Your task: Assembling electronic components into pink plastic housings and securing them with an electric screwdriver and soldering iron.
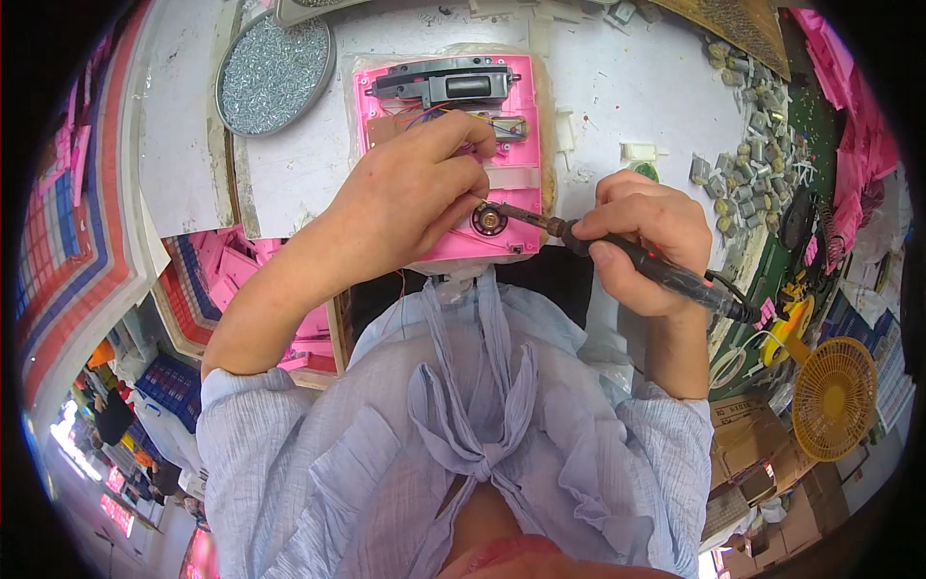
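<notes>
A pink plastic housing (526,198) lies in front of me, with a black plastic mechanism (468,85) at its far end and thin coloured wires inside. My right hand (646,241) grips a soldering iron (661,270) by its black handle. The iron's metal tip points left, to the round speaker (489,220) near the housing's close edge. My left hand (415,188) reaches over the housing from the left. Its fingers are pinched beside the iron's tip on what looks like a thin wire, mostly hidden by the fingers.
A round tray of small screws (275,72) stands at the far left. Many small metal motors (743,183) are heaped at the right. Pink plastic parts fill a box (313,338) below the table edge on the left. A yellow fan (834,398) stands at the lower right.
</notes>
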The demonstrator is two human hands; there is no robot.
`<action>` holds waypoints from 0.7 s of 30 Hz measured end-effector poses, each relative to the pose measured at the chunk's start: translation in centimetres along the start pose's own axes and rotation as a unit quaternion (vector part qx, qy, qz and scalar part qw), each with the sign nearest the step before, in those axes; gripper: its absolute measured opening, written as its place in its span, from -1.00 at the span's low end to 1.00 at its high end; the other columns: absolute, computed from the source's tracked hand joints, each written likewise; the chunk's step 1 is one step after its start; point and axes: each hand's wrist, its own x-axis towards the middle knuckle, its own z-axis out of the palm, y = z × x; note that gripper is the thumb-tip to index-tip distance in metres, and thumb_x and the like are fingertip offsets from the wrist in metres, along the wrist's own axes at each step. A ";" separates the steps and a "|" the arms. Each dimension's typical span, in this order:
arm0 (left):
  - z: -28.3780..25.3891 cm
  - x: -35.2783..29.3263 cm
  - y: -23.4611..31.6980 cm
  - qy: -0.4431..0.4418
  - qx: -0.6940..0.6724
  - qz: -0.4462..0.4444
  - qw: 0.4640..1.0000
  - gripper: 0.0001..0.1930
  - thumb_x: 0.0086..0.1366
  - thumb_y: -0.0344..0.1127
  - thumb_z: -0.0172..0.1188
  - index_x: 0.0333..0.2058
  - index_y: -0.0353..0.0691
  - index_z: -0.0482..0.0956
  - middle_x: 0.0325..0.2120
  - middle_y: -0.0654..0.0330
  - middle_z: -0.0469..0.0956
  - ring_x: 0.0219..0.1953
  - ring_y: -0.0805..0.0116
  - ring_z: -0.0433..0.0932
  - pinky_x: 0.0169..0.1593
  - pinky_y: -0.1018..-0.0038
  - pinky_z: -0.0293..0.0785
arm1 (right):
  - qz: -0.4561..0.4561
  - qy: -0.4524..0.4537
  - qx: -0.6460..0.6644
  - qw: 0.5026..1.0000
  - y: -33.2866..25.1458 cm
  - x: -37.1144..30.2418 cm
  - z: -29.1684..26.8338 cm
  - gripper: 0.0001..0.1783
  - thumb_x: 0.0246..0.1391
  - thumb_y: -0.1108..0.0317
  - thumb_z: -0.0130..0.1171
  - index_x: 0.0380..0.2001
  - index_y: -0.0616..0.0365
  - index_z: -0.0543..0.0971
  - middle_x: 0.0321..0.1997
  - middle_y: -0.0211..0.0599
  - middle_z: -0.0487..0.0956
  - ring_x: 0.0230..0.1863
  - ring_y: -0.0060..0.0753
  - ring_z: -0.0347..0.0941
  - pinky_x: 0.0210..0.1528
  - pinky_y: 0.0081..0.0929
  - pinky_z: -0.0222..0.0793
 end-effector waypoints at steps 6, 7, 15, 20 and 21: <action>0.3 0.0 -0.2 0.005 0.005 0.006 1.000 -0.76 0.05 -0.54 0.40 -0.31 -0.25 0.55 -0.09 0.11 0.51 -0.12 0.10 0.59 -0.08 0.29 0.57 | 0.000 -0.021 -0.006 1.000 -0.1 0.6 0.0 -0.79 -0.22 0.56 0.32 -0.38 0.20 0.68 -0.53 -0.27 0.62 -0.56 -0.25 0.48 -0.43 -0.36 0.41; 0.3 0.0 -0.2 0.006 0.005 0.007 1.000 -0.76 0.04 -0.54 0.40 -0.31 -0.25 0.55 -0.09 0.11 0.51 -0.12 0.10 0.59 -0.09 0.29 0.57 | 0.002 -0.023 -0.008 1.000 -0.2 0.7 0.0 -0.79 -0.22 0.55 0.33 -0.38 0.19 0.68 -0.53 -0.27 0.62 -0.56 -0.24 0.49 -0.43 -0.36 0.42; 0.4 0.0 -0.1 0.004 0.017 0.009 1.000 -0.76 0.03 -0.55 0.40 -0.32 -0.26 0.54 -0.10 0.09 0.51 -0.11 0.09 0.60 -0.09 0.28 0.58 | 0.001 -0.047 -0.034 0.998 -0.5 1.4 -0.1 -0.79 -0.21 0.54 0.35 -0.38 0.17 0.68 -0.53 -0.28 0.62 -0.53 -0.20 0.52 -0.40 -0.33 0.45; 0.3 0.0 -0.1 0.007 0.023 0.011 1.000 -0.76 0.04 -0.55 0.39 -0.31 -0.27 0.55 -0.09 0.09 0.51 -0.11 0.08 0.60 -0.08 0.28 0.57 | 0.015 -0.047 -0.016 0.999 -1.0 1.4 -0.9 -0.79 -0.20 0.56 0.34 -0.37 0.18 0.67 -0.59 -0.30 0.58 -0.59 -0.24 0.47 -0.46 -0.36 0.37; 0.2 0.1 -0.1 0.005 0.022 0.012 1.000 -0.77 0.04 -0.55 0.39 -0.31 -0.27 0.55 -0.09 0.09 0.51 -0.11 0.07 0.59 -0.08 0.28 0.57 | 0.016 -0.036 -0.016 0.999 -1.0 1.1 -1.1 -0.78 -0.20 0.56 0.34 -0.36 0.19 0.67 -0.60 -0.31 0.58 -0.60 -0.26 0.45 -0.47 -0.37 0.35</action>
